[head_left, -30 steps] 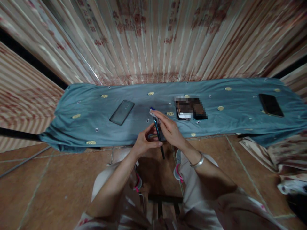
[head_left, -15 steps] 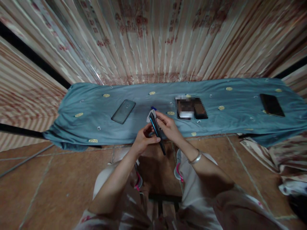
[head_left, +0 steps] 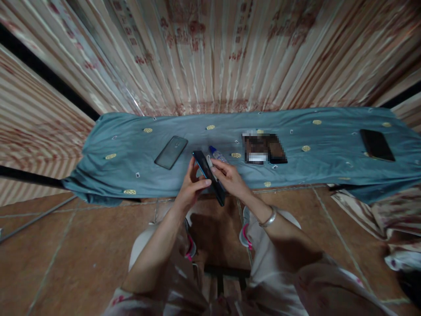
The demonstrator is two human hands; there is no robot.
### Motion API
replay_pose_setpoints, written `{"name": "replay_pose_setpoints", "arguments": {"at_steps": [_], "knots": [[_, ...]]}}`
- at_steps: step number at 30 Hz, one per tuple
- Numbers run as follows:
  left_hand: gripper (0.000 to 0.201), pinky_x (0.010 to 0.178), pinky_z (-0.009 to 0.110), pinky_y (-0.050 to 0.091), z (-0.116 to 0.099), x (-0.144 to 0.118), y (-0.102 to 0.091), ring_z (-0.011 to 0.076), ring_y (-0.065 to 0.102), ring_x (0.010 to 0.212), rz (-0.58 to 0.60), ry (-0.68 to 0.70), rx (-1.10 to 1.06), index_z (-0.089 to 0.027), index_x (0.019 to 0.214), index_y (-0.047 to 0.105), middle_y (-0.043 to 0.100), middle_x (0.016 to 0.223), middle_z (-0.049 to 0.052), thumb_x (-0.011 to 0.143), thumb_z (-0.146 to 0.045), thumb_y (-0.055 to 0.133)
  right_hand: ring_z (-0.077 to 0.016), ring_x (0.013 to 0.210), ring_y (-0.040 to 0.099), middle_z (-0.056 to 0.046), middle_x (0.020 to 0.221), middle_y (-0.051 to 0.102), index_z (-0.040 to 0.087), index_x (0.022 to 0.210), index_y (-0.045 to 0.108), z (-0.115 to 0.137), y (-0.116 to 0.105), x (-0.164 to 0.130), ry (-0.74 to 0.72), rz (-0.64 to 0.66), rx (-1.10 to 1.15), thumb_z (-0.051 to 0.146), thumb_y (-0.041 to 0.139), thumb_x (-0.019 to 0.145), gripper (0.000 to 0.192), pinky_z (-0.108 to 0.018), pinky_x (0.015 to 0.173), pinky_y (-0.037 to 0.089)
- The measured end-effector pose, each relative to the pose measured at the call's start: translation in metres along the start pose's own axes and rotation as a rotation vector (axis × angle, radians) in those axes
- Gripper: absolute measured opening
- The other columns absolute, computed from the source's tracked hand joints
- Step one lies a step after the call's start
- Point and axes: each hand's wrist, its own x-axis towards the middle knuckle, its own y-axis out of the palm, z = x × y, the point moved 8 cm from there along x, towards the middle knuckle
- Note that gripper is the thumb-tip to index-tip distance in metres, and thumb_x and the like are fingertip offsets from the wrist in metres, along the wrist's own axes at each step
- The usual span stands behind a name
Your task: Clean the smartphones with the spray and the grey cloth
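Observation:
My left hand (head_left: 192, 186) is closed around the edges of a dark smartphone (head_left: 208, 175), tilted above the front of the cloth-covered surface. My right hand (head_left: 228, 175) pinches a small whitish cloth (head_left: 210, 162) at the phone's right side; whether the cloth touches the phone I cannot tell. Just behind my hands lies a clear bottle with a blue cap (head_left: 216, 152), partly hidden. To the left, a grey phone or phone case (head_left: 171, 152) lies on the blue-green cloth (head_left: 131, 140).
Right of my hands are blurred-out dark devices (head_left: 264, 148), seemingly phones. A black phone-like object (head_left: 376, 145) lies farther right. A striped curtain (head_left: 197, 61) hangs behind, and black poles (head_left: 49, 74) stand at the sides. Below are my knees and the tiled floor (head_left: 82, 254).
The phone has turned so its dark flat side shows more, its top end shifting left. The whitish cloth has moved from the phone's top end to its right side. More of the bottle shows.

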Motion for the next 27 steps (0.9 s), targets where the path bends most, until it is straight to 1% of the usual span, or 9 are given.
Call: {"name": "replay_pose_setpoints", "arguments": {"at_steps": [2, 5, 7, 10, 12, 17, 21, 24, 27], "knots": [[0.076, 0.074, 0.028, 0.053, 0.001, 0.001, -0.002, 0.0137, 0.063, 0.083, 0.01, -0.025, -0.012, -0.031, 0.129, 0.058, 0.053, 0.14, 0.004, 0.057, -0.028, 0.082, -0.0258, 0.116, 0.065, -0.008, 0.126, 0.069, 0.021, 0.13, 0.063, -0.003, 0.002, -0.001, 0.015, 0.011, -0.006, 0.05, 0.056, 0.09, 0.049, -0.046, 0.104, 0.048], [0.063, 0.075, 0.031, 0.053, 0.005, 0.003, -0.003, 0.0184, 0.064, 0.086, 0.038, -0.061, -0.012, -0.026, 0.117, 0.065, 0.064, 0.122, 0.004, 0.056, -0.031, 0.082, -0.0258, 0.116, 0.065, -0.007, 0.125, 0.069, 0.021, 0.128, 0.064, -0.006, 0.004, -0.002, 0.028, 0.019, -0.016, 0.046, 0.057, 0.089, 0.046, -0.046, 0.105, 0.047], [0.063, 0.075, 0.031, 0.053, 0.008, 0.004, -0.003, 0.0186, 0.064, 0.087, 0.049, -0.077, -0.01, -0.026, 0.115, 0.066, 0.066, 0.115, 0.003, 0.055, -0.03, 0.082, -0.0256, 0.117, 0.064, -0.006, 0.124, 0.07, 0.021, 0.125, 0.067, -0.007, 0.005, -0.002, 0.023, 0.018, -0.018, 0.046, 0.057, 0.089, 0.045, -0.045, 0.105, 0.047], [0.067, 0.073, 0.029, 0.052, 0.01, 0.003, -0.003, 0.0145, 0.062, 0.08, 0.027, -0.094, -0.018, -0.028, 0.117, 0.064, 0.066, 0.114, 0.001, 0.052, -0.027, 0.083, -0.0244, 0.118, 0.064, -0.005, 0.123, 0.071, 0.022, 0.122, 0.068, -0.008, 0.005, -0.002, 0.019, 0.013, -0.01, 0.048, 0.059, 0.087, 0.044, -0.043, 0.106, 0.047], [0.07, 0.072, 0.028, 0.052, 0.011, 0.002, -0.002, 0.0139, 0.061, 0.081, 0.014, -0.096, -0.019, -0.029, 0.118, 0.063, 0.065, 0.114, 0.001, 0.051, -0.025, 0.083, -0.0239, 0.116, 0.065, -0.003, 0.122, 0.071, 0.024, 0.122, 0.068, -0.008, 0.005, -0.001, 0.025, 0.016, 0.004, 0.051, 0.059, 0.086, 0.045, -0.042, 0.105, 0.048], [0.074, 0.086, 0.027, 0.049, 0.009, 0.002, -0.001, 0.0174, 0.059, 0.105, -0.026, -0.031, -0.048, -0.029, 0.117, 0.063, 0.064, 0.116, -0.001, 0.047, -0.018, 0.083, -0.0241, 0.111, 0.067, -0.004, 0.119, 0.072, 0.021, 0.124, 0.067, -0.004, 0.006, -0.001, 0.034, 0.053, 0.031, 0.054, 0.058, 0.087, 0.05, -0.041, 0.1, 0.052], [0.069, 0.093, 0.031, 0.045, 0.005, 0.007, -0.011, 0.0184, 0.059, 0.111, -0.058, 0.01, -0.081, -0.031, 0.116, 0.062, 0.066, 0.115, -0.001, 0.05, -0.02, 0.081, -0.0234, 0.103, 0.069, -0.004, 0.113, 0.074, 0.021, 0.122, 0.068, -0.005, 0.009, -0.003, 0.072, 0.118, 0.04, 0.054, 0.058, 0.087, 0.049, -0.04, 0.095, 0.054], [0.062, 0.093, 0.037, 0.047, -0.001, 0.011, -0.022, 0.022, 0.062, 0.11, -0.072, 0.026, -0.099, -0.032, 0.114, 0.062, 0.068, 0.114, 0.0, 0.054, -0.024, 0.079, -0.023, 0.101, 0.069, -0.003, 0.11, 0.075, 0.022, 0.119, 0.07, -0.006, 0.012, -0.005, 0.08, 0.157, 0.081, 0.055, 0.058, 0.087, 0.047, -0.041, 0.095, 0.054], [0.061, 0.093, 0.04, 0.047, -0.008, 0.014, -0.032, 0.0238, 0.063, 0.111, -0.088, 0.043, -0.114, -0.033, 0.114, 0.061, 0.07, 0.111, -0.001, 0.057, -0.026, 0.08, -0.0229, 0.101, 0.069, -0.003, 0.11, 0.075, 0.022, 0.116, 0.072, -0.008, 0.012, -0.006, 0.087, 0.164, 0.106, 0.055, 0.06, 0.086, 0.046, -0.041, 0.095, 0.053]]}}
